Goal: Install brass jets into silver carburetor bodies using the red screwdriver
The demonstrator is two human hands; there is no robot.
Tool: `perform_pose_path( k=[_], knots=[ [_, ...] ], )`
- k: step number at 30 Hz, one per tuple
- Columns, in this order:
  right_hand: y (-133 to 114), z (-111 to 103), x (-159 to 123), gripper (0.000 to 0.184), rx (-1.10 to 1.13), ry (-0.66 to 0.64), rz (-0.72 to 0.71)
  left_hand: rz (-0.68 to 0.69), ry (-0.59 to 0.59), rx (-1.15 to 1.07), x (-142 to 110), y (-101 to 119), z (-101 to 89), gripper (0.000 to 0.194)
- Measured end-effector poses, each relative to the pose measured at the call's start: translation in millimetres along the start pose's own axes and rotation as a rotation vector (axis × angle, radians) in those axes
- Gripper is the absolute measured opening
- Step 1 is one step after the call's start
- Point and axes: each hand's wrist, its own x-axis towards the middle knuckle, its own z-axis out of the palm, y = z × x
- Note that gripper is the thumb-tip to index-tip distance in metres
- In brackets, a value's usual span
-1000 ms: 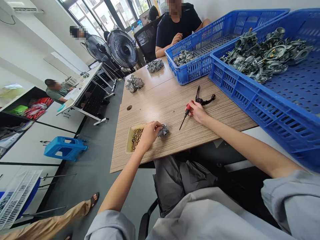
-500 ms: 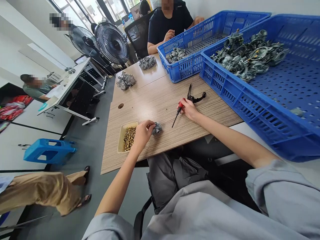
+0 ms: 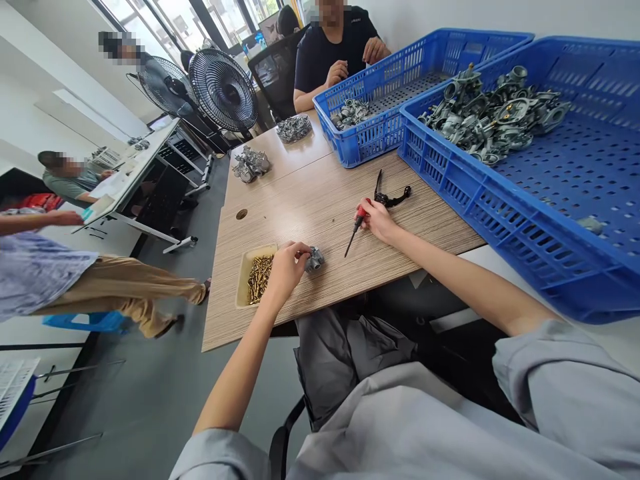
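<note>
My right hand point(image 3: 379, 220) is closed around the red handle of a screwdriver point(image 3: 354, 235), its dark shaft pointing down toward the table, tip free. Just beyond those fingers lies a black tool with two splayed arms point(image 3: 395, 198). My left hand point(image 3: 287, 265) pinches the left side of a small grey cast-metal carburetor body point(image 3: 315, 259) on the tabletop; whether a smaller piece is between the fingertips is hidden. Beside that wrist stands a cream plastic tray point(image 3: 241, 283) filled with small brass fittings point(image 3: 260, 275).
Two blue crates point(image 3: 450, 157) with grey castings stand along the right of the wooden table point(image 3: 295, 200). Two heaps of castings point(image 3: 251, 164) sit farther back. A co-worker point(image 3: 333, 57) sits opposite. Another person point(image 3: 75, 273) walks by on the left, near a fan point(image 3: 225, 90).
Both my hands stay almost where they were. The passer-by on the left has come further into view, covering much of the blue stool. The co-worker opposite has drawn one hand in from the crate.
</note>
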Motion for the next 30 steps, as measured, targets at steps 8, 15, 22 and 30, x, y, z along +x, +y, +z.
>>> perform_pose_path(
  k=[8,15,22,30],
  knots=[
    [1,-2,-1,0.045,-0.007,-0.016,0.000,0.043,-0.033,0.050,0,3,-2.6,0.011],
    [2,-1,2,0.046,-0.002,-0.006,-0.007,0.033,-0.037,-0.042,1,-1,2.4,0.026],
    [4,-3,2,0.045,-0.004,-0.021,-0.017,0.028,-0.013,0.037,3,0,-6.5,0.012],
    [6,-3,4,0.044,0.002,-0.017,-0.013,0.033,-0.105,0.134,7,2,-12.1,0.011]
  ],
)
